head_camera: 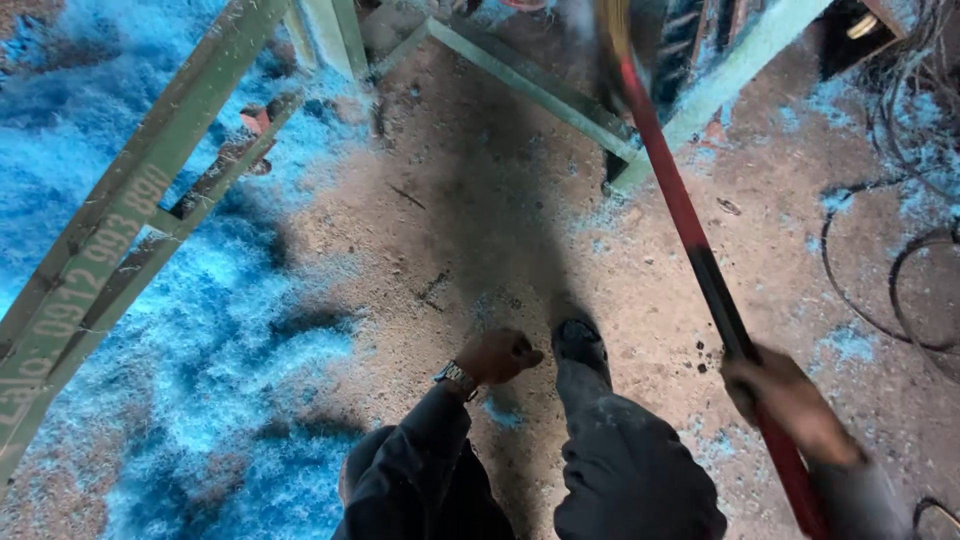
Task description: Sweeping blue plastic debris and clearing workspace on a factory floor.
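My right hand [790, 400] grips a long red and black broom handle [690, 230] that slants up toward the top of the view, where its bristle end is blurred and partly hidden. My left hand [500, 355] hangs in front of me with fingers curled, holding nothing, a wristwatch [456, 377] on its wrist. My dark trousers [620, 470] and one dark shoe [580, 340] stand on a dusty concrete floor [470, 230].
Blue shavings [150, 330] cover the floor at the left. A pale green metal frame [130, 200] slants across the left, and another green frame [540, 90] stands ahead. Dark cables [890, 260] loop on the floor at the right.
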